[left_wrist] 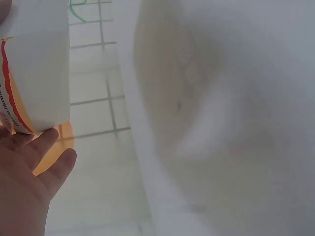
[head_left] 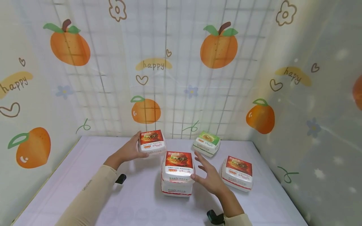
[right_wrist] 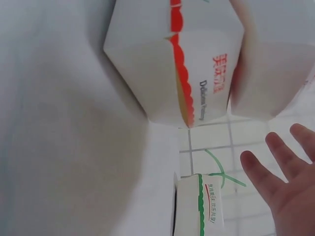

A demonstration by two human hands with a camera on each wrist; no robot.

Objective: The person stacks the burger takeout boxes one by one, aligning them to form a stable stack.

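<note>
My left hand (head_left: 128,150) grips a red-topped burger box (head_left: 152,142) behind and left of the stack. In the left wrist view this box (left_wrist: 37,78) lies between the thumb at the upper corner and the other fingers (left_wrist: 44,142) at its lower edge. Two more boxes stand stacked in front: an upper red-topped burger box (head_left: 178,171) on a lower box (head_left: 176,190), whose top is hidden. My right hand (head_left: 210,177) is spread at the stack's right side, thumb tip right at the upper box. Its fingers (right_wrist: 266,174) are extended, holding nothing.
A green-topped burger box (head_left: 207,143) sits at the back of the white table (head_left: 135,201). Another red-topped box (head_left: 237,173) rests to the right of my right hand. An orange-printed curtain (head_left: 181,78) over a wire grid borders the table's back and sides.
</note>
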